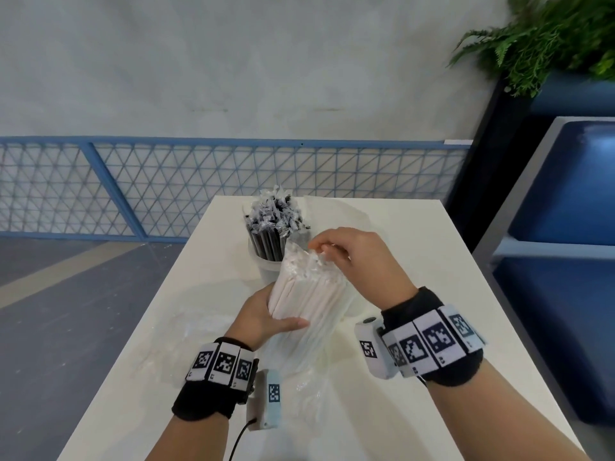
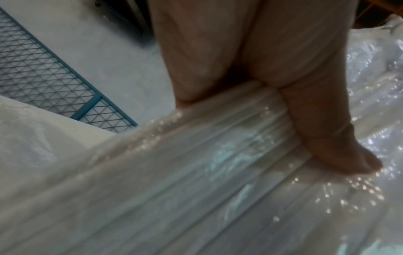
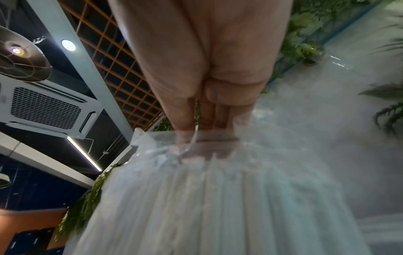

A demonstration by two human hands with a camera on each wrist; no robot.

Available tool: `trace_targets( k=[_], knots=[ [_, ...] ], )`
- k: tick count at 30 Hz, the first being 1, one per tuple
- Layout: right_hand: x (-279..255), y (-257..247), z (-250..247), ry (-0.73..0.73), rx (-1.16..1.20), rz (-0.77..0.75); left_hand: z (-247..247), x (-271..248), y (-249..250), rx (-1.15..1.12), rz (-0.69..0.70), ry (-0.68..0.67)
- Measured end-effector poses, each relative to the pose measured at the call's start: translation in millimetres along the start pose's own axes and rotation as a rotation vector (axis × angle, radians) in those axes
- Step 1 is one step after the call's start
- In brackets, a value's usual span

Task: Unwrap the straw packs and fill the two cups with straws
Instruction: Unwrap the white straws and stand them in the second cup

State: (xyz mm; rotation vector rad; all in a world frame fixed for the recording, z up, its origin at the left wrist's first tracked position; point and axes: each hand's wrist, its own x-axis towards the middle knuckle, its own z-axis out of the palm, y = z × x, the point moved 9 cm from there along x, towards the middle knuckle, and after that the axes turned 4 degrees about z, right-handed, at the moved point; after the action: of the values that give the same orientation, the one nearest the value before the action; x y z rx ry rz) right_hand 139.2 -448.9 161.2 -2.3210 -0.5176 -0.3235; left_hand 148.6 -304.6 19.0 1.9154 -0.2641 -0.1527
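Nearest: loose clear wrapping [image 1: 299, 387] lying on the white table [image 1: 432, 294]. Above it, left hand [image 1: 266, 314], fingers and thumb curled round the lower half of the white straw pack [image 1: 309, 291], held tilted over the table. Right hand [image 1: 352, 257] pinches the film at the pack's top end. Beyond: one cup [image 1: 266, 264], already filled with black straws [image 1: 273, 227]. White straws not yet in a cup. Second cup hidden, probably behind the pack.
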Motion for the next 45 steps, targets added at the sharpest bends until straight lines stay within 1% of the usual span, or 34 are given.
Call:
trace_targets(
  k=[1, 2, 5, 6, 8, 11, 15, 18, 23, 25, 30, 32, 34, 36, 38, 41, 45],
  knots=[
    [1, 1, 3, -0.040, -0.023, 0.015, 2, 0, 1, -0.001, 0.000, -0.011],
    [1, 2, 8, -0.110, -0.073, 0.023, 4, 1, 0, -0.007, -0.004, -0.022],
    [-3, 8, 32, -0.371, -0.242, 0.018, 8, 1, -6, -0.050, -0.024, -0.057],
    [-2, 10, 36, -0.411, -0.244, 0.029, 9, 2, -9, -0.062, -0.033, -0.069],
    [2, 12, 42, -0.419, -0.250, 0.031, 11, 2, -12, -0.058, -0.047, -0.093],
    [5, 11, 55, -0.458, -0.425, -0.021, 14, 2, -14, -0.025, -0.043, -0.118],
    [3, 16, 66, -0.508, -0.503, 0.031, 15, 3, -15, -0.045, -0.044, -0.111],
    [6, 15, 68, -0.484, -0.477, 0.033, 13, 3, -16, -0.071, -0.070, -0.095],
    [11, 18, 57, -0.371, -0.285, 0.054, 13, 2, -15, -0.098, -0.078, -0.109],
    [13, 16, 50, -0.332, -0.247, 0.041, 11, 2, -19, -0.104, -0.093, -0.102],
    [28, 3, 7, -0.172, -0.132, 0.011, 8, 2, -25, -0.096, -0.122, -0.076],
    [31, 2, -7, -0.100, -0.066, 0.022, 7, 2, -26, -0.095, -0.130, -0.063],
    [28, 5, -13, -0.010, 0.054, 0.060, 6, 1, -27, -0.091, -0.134, -0.054],
    [19, 13, -11, 0.086, 0.231, 0.137, 4, 1, -27, -0.100, -0.136, -0.029],
    [8, 21, 3, 0.129, 0.346, 0.219, 3, 0, -24, -0.114, -0.117, -0.012],
    [-7, 29, 24, 0.139, 0.399, 0.288, 4, -1, -9, -0.104, -0.039, -0.007],
    [-6, 30, 39, 0.114, 0.364, 0.268, 0, 4, 15, -0.166, 0.037, 0.074]
  ],
)
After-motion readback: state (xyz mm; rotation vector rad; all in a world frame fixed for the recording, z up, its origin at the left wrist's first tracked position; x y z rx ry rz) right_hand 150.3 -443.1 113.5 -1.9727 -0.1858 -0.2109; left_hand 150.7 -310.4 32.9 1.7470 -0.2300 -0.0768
